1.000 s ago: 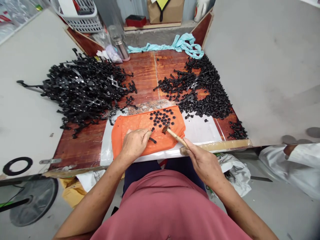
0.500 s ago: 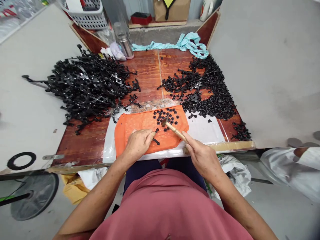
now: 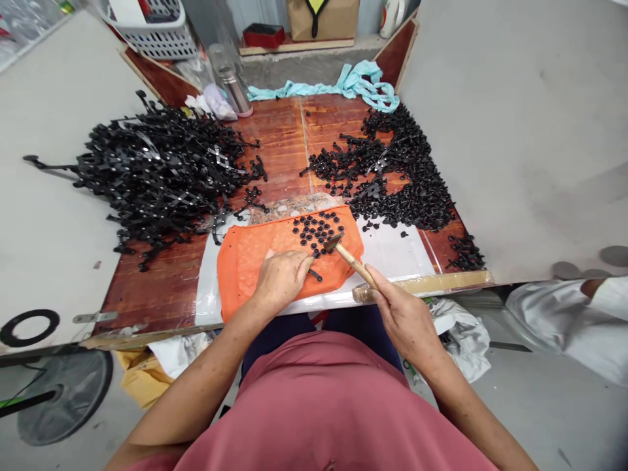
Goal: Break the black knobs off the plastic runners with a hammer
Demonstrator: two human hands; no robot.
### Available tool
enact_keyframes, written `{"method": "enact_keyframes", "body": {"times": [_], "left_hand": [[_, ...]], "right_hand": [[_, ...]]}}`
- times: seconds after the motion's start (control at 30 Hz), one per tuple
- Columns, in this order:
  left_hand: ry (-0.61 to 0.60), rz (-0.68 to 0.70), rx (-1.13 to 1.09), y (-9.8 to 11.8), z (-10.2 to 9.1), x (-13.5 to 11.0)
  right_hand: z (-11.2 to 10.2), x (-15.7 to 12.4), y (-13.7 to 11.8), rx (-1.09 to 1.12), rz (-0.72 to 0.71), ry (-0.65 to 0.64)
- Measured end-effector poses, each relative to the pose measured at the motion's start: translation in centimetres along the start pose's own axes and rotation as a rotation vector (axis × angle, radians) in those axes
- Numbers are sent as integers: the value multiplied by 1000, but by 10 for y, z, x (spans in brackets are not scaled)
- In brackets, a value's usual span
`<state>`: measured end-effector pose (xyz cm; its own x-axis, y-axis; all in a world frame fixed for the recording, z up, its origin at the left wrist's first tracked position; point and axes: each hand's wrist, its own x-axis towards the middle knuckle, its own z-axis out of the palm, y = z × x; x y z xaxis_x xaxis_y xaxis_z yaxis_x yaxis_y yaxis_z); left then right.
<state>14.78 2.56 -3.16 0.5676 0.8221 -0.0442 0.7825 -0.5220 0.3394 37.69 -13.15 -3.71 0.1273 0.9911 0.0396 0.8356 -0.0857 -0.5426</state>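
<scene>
My right hand (image 3: pixel 405 313) is closed round the wooden handle of a small hammer (image 3: pixel 354 263). Its dark head hangs over the orange cloth (image 3: pixel 260 258), beside several small round black parts (image 3: pixel 316 229) set out there. On the same cloth, my left hand (image 3: pixel 284 278) pinches a black jointed piece (image 3: pixel 314 275), whose two knobbed ends stick out past the fingertips. The fingers hide the middle of that piece. Under the cloth lies a white sheet (image 3: pixel 392 255).
A big heap of black jointed pieces (image 3: pixel 161 170) covers the table's left side. Small black studs (image 3: pixel 412 190) are piled at the right. Behind them lie a light-blue cloth strip (image 3: pixel 360 82) and a steel flask (image 3: pixel 235 91). A grey basket (image 3: pixel 161 39) stands at back left.
The hammer head has shifted slightly right and down from the round parts. My left hand has moved a little to the right, still holding the black piece. The whole view has shifted slightly.
</scene>
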Motion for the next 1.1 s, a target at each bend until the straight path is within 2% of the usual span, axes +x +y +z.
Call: {"method": "enact_keyframes", "body": {"times": [0.17, 0.4, 0.57, 0.93, 1.1], "left_hand": [[-12, 9, -8, -2, 0, 0], [-20, 18, -126, -10, 2, 3], [9, 15, -220, -14, 2, 2], [-14, 47, -65, -8, 1, 1], [-19, 38, -70, -6, -2, 2]], "right_hand": [[-3, 0, -2, 13, -15, -6], [-20, 8, -15, 21, -112, 6], [-21, 8, -15, 6, -97, 16], [-17, 2, -6, 6, -53, 4], [-23, 4, -10, -25, -103, -14]]}}
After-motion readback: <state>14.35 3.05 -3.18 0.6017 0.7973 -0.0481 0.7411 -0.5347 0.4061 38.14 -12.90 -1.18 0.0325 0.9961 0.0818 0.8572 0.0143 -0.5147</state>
